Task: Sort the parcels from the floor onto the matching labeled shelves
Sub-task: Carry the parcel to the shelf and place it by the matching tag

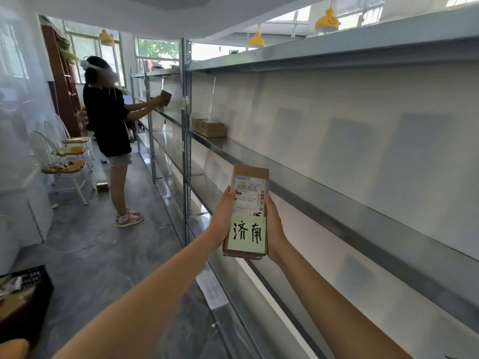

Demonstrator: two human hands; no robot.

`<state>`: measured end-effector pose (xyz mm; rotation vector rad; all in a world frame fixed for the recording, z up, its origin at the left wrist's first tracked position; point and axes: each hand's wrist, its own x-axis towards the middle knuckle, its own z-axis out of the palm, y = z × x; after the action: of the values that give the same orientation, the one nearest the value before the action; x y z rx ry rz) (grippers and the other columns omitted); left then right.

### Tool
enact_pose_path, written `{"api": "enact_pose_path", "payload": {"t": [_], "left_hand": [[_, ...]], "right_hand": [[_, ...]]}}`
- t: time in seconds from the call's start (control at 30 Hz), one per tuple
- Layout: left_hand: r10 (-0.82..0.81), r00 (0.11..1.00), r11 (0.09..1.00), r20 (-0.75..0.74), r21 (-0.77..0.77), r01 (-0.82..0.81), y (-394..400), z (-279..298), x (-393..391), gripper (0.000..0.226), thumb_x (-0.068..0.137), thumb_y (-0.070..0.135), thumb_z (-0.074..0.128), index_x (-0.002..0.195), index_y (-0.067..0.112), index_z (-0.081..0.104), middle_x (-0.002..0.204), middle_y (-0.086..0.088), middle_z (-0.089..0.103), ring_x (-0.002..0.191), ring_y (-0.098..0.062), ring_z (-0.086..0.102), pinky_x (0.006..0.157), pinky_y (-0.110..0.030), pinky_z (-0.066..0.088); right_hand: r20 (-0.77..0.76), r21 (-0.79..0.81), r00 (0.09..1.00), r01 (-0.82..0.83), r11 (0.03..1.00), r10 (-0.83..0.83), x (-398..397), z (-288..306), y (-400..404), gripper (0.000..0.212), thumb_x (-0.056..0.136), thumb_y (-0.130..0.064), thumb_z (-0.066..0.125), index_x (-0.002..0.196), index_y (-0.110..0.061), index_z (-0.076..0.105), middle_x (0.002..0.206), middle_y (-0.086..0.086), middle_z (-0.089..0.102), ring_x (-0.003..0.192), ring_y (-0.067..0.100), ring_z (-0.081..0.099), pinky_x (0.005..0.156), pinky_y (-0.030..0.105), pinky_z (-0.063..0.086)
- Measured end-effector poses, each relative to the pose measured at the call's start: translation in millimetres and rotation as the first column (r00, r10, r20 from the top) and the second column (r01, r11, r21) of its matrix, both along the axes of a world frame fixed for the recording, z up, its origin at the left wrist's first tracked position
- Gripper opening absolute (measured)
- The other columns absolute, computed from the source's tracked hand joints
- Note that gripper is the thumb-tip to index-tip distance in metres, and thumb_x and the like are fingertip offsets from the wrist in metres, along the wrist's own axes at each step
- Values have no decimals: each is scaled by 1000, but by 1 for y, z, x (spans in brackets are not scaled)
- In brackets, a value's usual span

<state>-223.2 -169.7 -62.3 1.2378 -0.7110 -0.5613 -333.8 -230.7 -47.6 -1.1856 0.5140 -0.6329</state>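
A small brown cardboard parcel is held upright in front of me, between both hands. It carries a white shipping label and a pale yellow note with two handwritten black characters. My left hand grips its left side, and my right hand grips its right side. The parcel hangs in the aisle just in front of the metal shelf unit, level with a middle shelf. Another brown parcel lies on a higher shelf, farther down the unit.
A person in a black top stands farther down the aisle, holding a small box at the shelves. White chairs with wooden seats line the left wall. A dark crate with parcels sits on the floor at lower left.
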Motion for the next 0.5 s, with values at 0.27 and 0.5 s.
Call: {"api": "enact_pose_path", "payload": {"t": [0.27,0.5], "left_hand": [[136,989,991,-64,22,-135,-54,1,52,48,99,52,40,135,24,53,107,-13,75,91,-32,74,77,-44,59],[192,976,981,-102,-8,-194,-68,-4,79,47,104,44,35,136,15,53,114,-19,71,98,-37,71,79,-45,59]], "right_hand": [[-6,6,997,-82,997,82,57,3,-61,57,104,-51,34,132,-8,60,119,28,69,82,33,70,66,36,58],[-35,-86,991,-132,988,129,98,-2,-86,54,106,-48,31,133,-9,56,120,28,68,112,51,63,99,62,50]]}}
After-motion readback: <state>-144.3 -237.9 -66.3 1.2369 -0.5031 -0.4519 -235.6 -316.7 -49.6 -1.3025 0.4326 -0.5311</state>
